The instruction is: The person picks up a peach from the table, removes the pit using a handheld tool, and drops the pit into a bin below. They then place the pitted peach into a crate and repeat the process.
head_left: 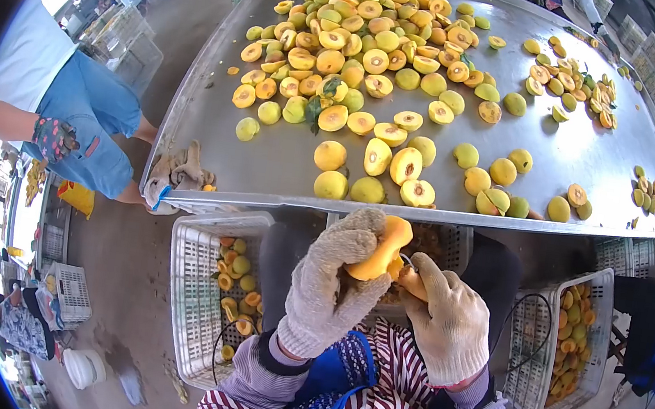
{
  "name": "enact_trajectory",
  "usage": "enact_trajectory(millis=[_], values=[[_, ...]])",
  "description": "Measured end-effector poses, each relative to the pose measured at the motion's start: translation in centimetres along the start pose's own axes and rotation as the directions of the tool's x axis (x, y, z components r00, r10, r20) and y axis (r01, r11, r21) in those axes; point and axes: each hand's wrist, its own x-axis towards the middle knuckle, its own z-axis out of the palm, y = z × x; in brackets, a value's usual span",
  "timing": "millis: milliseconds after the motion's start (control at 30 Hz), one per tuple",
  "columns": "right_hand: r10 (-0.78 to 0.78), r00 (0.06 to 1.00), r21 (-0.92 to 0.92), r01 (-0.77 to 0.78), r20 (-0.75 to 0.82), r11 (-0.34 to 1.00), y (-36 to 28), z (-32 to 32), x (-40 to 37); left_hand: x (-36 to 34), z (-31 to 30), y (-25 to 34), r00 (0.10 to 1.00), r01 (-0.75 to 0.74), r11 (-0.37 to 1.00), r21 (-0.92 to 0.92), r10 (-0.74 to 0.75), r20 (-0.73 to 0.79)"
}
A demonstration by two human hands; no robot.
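My left hand (332,275), in a pale knit work glove, grips a yellow peach half (381,253) in front of my lap. In my right hand (449,320), also gloved, is a small tool with a wooden handle (414,282) and a curved metal end. That metal end meets the right side of the fruit, its tip partly hidden by the flesh. Just beyond my hands, halved peaches (417,192) with brown centres lie along the near edge of the metal table (266,171).
A big heap of peach halves (366,36) covers the table's far side. White crates of fruit stand at left (183,293) and right (598,348) below the table edge. Used gloves (183,169) lie on the left corner. A person in blue shorts (92,107) stands at left.
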Motion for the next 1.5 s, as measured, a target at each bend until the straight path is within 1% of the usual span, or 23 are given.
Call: enact_trajectory(millis=[33, 100, 133, 233, 300, 367, 400, 433, 500, 533, 567, 633, 700, 733, 767, 833, 867, 1067, 1133, 1367, 1433, 1467, 1500], values=[[-0.003, 1.0, -0.003, 0.003, 0.012, 1.0, 0.0, 0.0, -0.1, 0.1, 0.1, -0.1, 1.0, 0.0, 1.0, -0.002, 0.0, 0.0], [-0.011, 1.0, -0.005, 0.011, 0.027, 1.0, -0.2, 0.0, -0.1, 0.1, 0.5, -0.1, 0.952, 0.287, 0.953, -0.097, -0.295, -0.081], [-0.021, 1.0, -0.009, 0.021, 0.01, 1.0, -0.5, -0.2, 0.0, 0.2, 0.5, -0.1, 0.953, 0.285, 0.954, -0.096, -0.293, -0.082], [-0.012, 1.0, -0.031, 0.012, 0.013, 0.999, -0.6, -0.5, 0.2, 0.1, 0.8, 0.3, 0.923, 0.273, 0.867, -0.417, -0.359, -0.141], [-0.016, 0.999, -0.053, 0.018, 0.039, 0.998, -0.4, -0.5, 0.4, 0.5, 1.1, 0.1, 0.949, 0.201, 0.897, -0.394, -0.278, -0.15], [0.003, 0.998, -0.122, 0.004, 0.059, 0.992, -0.3, -0.2, 0.1, 0.4, 0.9, -0.3, 0.982, 0.182, 0.972, 0.147, -0.173, -0.068], [0.003, 0.998, -0.122, 0.004, 0.057, 0.993, -0.2, -0.1, 0.1, 0.4, 0.9, -0.7, 0.994, 0.101, 0.953, 0.287, -0.087, -0.063], [0.005, 0.999, -0.12, 0.001, 0.052, 0.993, -0.1, -0.1, 0.1, 0.5, 0.9, -0.6, 0.994, 0.099, 0.953, 0.286, -0.085, -0.062], [0.012, 0.999, -0.117, -0.006, 0.052, 0.993, 0.1, 0.0, -0.1, 0.3, 1.1, 0.2, 0.929, 0.356, 0.925, 0.131, -0.335, -0.156], [-0.003, 0.999, -0.125, 0.007, 0.036, 0.992, 0.0, -0.1, -0.1, 0.5, 1.2, 0.2, 0.801, 0.54, 0.815, -0.212, -0.575, -0.168], [-0.017, 1.0, -0.134, 0.019, 0.017, 0.991, 0.0, -0.2, 0.0, 0.9, 0.7, 0.6, 0.729, 0.576, 0.703, -0.417, -0.673, -0.128], [0.033, 0.999, -0.149, -0.03, 0.022, 0.988, -0.1, -0.2, 0.3, 0.3, 1.2, -0.4, 0.839, 0.424, 0.83, -0.363, -0.511, -0.187], [0.079, 0.996, -0.159, -0.073, 0.031, 0.985, -0.3, 0.0, 0.5, -0.1, 1.7, 0.1, 0.935, 0.296, 0.946, -0.134, -0.316, -0.163], [0.071, 0.997, -0.158, -0.069, 0.007, 0.985, -0.4, 0.1, 0.5, -0.2, 1.8, 0.2, 0.937, 0.333, 0.943, 0.012, -0.329, -0.119], [0.064, 0.998, -0.159, -0.066, -0.018, 0.985, -0.5, 0.2, 0.5, -0.3, 1.9, 0.1, 0.937, 0.333, 0.943, 0.014, -0.329, -0.121], [0.049, 0.998, -0.156, -0.052, -0.025, 0.986, -0.4, 0.3, 0.4, 0.0, 2.2, -0.2, 0.963, 0.259, 0.928, 0.266, -0.229, -0.142], [0.036, 0.999, -0.155, -0.041, -0.031, 0.987, -0.3, 0.4, 0.3, 0.2, 2.5, -0.2, 0.963, 0.259, 0.929, 0.263, -0.229, -0.138], [-0.032, 0.993, -0.214, 0.008, -0.11, 0.977, -0.2, 0.3, 0.2, 0.8, 2.6, 0.3, 0.964, 0.254, 0.955, 0.155, -0.237, -0.12], [-0.032, 0.996, -0.197, 0.015, -0.079, 0.98, -0.3, 0.3, 0.4, 0.8, 2.5, 0.6, 0.922, 0.386, 0.923, 0.003, -0.385, -0.042], [0.027, 0.999, -0.15, -0.031, -0.032, 0.988, -0.3, 0.8, 0.4, -0.1, 2.7, -0.3, 0.844, 0.536, 0.84, -0.089, -0.537, 0.01], [0.018, 0.998, -0.136, -0.025, -0.053, 0.99, -0.1, 0.7, 0.4, 0.1, 2.7, 0.1, 0.743, 0.625, 0.63, -0.462, -0.662, 0.103], [0.009, 0.997, -0.121, -0.018, -0.075, 0.993, -0.1, 0.7, 0.3, 0.1, 2.7, 0.3, 0.743, 0.625, 0.629, -0.462, -0.662, 0.104], [0.011, 0.997, -0.12, -0.02, -0.075, 0.993, -0.1, 0.7, 0.2, 0.0, 2.5, 0.4, 0.698, 0.645, 0.518, -0.562, -0.699, 0.158]])
